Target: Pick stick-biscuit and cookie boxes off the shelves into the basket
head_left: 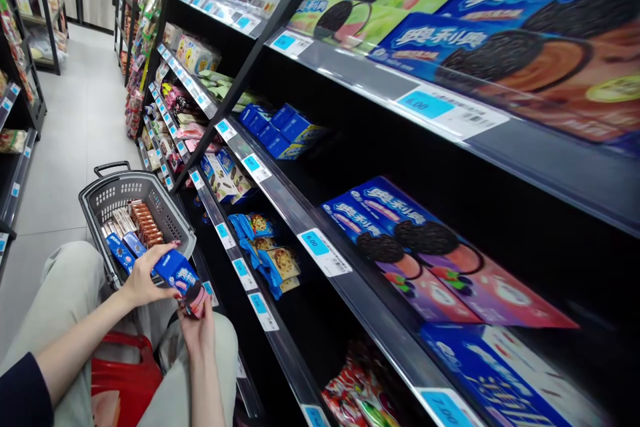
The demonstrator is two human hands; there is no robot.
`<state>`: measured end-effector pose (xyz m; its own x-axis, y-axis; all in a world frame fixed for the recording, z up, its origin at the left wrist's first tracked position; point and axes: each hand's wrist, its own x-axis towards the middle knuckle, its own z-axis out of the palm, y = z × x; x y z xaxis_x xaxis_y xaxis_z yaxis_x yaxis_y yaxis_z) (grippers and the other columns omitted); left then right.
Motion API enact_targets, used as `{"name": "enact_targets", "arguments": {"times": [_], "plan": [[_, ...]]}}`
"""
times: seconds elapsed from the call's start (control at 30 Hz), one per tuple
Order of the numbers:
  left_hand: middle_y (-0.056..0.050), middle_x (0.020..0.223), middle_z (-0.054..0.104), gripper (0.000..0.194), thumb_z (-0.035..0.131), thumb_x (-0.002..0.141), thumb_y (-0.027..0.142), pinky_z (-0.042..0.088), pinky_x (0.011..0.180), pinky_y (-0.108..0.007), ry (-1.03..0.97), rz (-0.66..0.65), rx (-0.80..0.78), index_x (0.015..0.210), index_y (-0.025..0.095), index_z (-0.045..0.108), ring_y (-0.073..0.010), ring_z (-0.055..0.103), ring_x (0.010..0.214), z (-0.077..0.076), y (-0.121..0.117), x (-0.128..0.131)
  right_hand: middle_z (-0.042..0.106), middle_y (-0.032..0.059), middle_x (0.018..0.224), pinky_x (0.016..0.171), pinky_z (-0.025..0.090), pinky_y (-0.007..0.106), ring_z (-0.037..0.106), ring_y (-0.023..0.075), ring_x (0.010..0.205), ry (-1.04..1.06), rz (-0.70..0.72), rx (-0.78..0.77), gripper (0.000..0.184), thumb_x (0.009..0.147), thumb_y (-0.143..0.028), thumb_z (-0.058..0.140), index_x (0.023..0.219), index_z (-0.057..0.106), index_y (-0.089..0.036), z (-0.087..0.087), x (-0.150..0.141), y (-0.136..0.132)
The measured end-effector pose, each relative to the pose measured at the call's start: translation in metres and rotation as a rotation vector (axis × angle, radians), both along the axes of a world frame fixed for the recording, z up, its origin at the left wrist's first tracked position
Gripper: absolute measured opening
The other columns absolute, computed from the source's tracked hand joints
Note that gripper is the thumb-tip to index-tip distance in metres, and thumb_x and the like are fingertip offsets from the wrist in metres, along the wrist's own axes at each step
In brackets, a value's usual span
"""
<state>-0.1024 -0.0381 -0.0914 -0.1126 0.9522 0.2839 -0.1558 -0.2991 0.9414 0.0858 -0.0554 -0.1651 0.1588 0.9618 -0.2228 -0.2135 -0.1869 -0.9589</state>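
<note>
A blue cookie box (175, 268) with a dark sandwich cookie and pink printed on it is held between both my hands, above my knees. My left hand (145, 277) grips its left end, thumb below and fingers over the far side. At the lower right end, the fingers of my right hand (197, 328) are closed on the pink part. Just beyond them stands a grey basket (173, 230) on the floor. It contains blue boxes (119, 250) and several brown-and-white packs (145, 223), partly covered by my left hand.
Black shelves (350, 267) with price tags run along my right, carrying blue cookie boxes (400, 233) and blue bags of cookies (275, 260). A red plastic stool (123, 373) shows between my legs. Left of the basket, a tiled aisle (65, 147) runs past another shelf rack (20, 173).
</note>
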Motion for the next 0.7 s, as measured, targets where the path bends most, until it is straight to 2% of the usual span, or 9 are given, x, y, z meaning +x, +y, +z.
{"name": "enact_targets", "arguments": {"times": [0.1, 0.23, 0.3, 0.4, 0.47, 0.53, 0.6, 0.7], "plan": [[-0.013, 0.121, 0.065, 0.078, 0.089, 0.05, 0.011, 0.039, 0.106, -0.039, 0.212, -0.05, 0.086, 0.124, 0.022, 0.066, -0.0326, 0.057, 0.113, -0.005, -0.003, 0.002, 0.066, 0.0065, 0.066, 0.054, 0.05, 0.035, 0.059, 0.0186, 0.054, 0.113, 0.036, -0.09, 0.049, 0.074, -0.069, 0.057, 0.069, 0.056, -0.02, -0.008, -0.008, 0.001], [-0.012, 0.113, 0.066, 0.073, 0.09, 0.05, 0.013, 0.041, 0.1, -0.036, 0.247, -0.076, 0.073, 0.12, 0.022, 0.068, -0.0305, 0.058, 0.107, -0.006, -0.003, 0.002, 0.066, 0.0061, 0.067, 0.053, 0.05, 0.034, 0.059, 0.0175, 0.053, 0.174, 0.074, -0.155, 0.046, 0.076, -0.065, 0.058, 0.071, 0.058, -0.02, -0.011, -0.014, -0.001], [-0.011, 0.111, 0.067, 0.07, 0.091, 0.047, 0.012, 0.041, 0.098, -0.034, 0.159, -0.066, 0.013, 0.114, 0.022, 0.071, -0.0299, 0.057, 0.106, -0.004, 0.001, 0.001, 0.068, 0.0075, 0.072, 0.054, 0.051, 0.035, 0.062, 0.0191, 0.057, 0.181, 0.085, -0.163, 0.047, 0.077, -0.066, 0.056, 0.076, 0.061, -0.019, -0.01, -0.012, -0.001], [-0.007, 0.106, 0.068, 0.064, 0.092, 0.04, 0.007, 0.041, 0.095, -0.028, -0.201, 0.014, -0.159, 0.1, 0.02, 0.075, -0.0274, 0.055, 0.106, -0.002, 0.012, -0.004, 0.071, 0.012, 0.088, 0.065, 0.055, 0.04, 0.069, 0.0248, 0.073, 0.127, 0.088, -0.081, 0.052, 0.077, -0.069, 0.054, 0.089, 0.063, -0.019, -0.002, -0.001, -0.005], [-0.006, 0.103, 0.068, 0.06, 0.093, 0.041, 0.014, 0.044, 0.09, -0.027, -0.419, 0.036, -0.232, 0.098, 0.019, 0.073, -0.0253, 0.057, 0.102, -0.004, 0.02, -0.008, 0.07, 0.0122, 0.099, 0.076, 0.056, 0.042, 0.069, 0.0269, 0.085, 0.075, 0.064, 0.001, 0.054, 0.075, -0.066, 0.059, 0.103, 0.059, -0.019, 0.01, 0.01, -0.011], [-0.007, 0.1, 0.068, 0.061, 0.094, 0.047, 0.033, 0.048, 0.083, -0.028, -0.542, -0.012, -0.267, 0.102, 0.018, 0.07, -0.025, 0.061, 0.096, -0.008, 0.025, -0.01, 0.068, 0.0098, 0.106, 0.083, 0.054, 0.042, 0.068, 0.0268, 0.092, -0.001, 0.0, 0.077, 0.06, 0.071, -0.058, 0.069, 0.115, 0.052, -0.021, 0.028, 0.019, -0.019], [-0.008, 0.095, 0.069, 0.065, 0.09, 0.051, 0.049, 0.051, 0.081, -0.032, -0.649, -0.089, -0.316, 0.103, 0.017, 0.067, -0.0263, 0.064, 0.092, -0.012, 0.027, -0.01, 0.066, 0.0072, 0.105, 0.081, 0.054, 0.039, 0.066, 0.0252, 0.092, -0.151, -0.091, 0.149, 0.066, 0.066, -0.049, 0.078, 0.118, 0.049, -0.021, 0.053, 0.023, -0.028], [-0.009, 0.091, 0.071, 0.064, 0.089, 0.051, 0.053, 0.053, 0.087, -0.036, -0.756, -0.17, -0.377, 0.098, 0.015, 0.067, -0.0276, 0.066, 0.095, -0.017, 0.025, -0.009, 0.064, 0.0057, 0.099, 0.077, 0.053, 0.034, 0.063, 0.0233, 0.089, -0.403, -0.18, 0.235, 0.061, 0.064, -0.045, 0.08, 0.112, 0.052, -0.02, 0.093, 0.019, -0.041]]}}
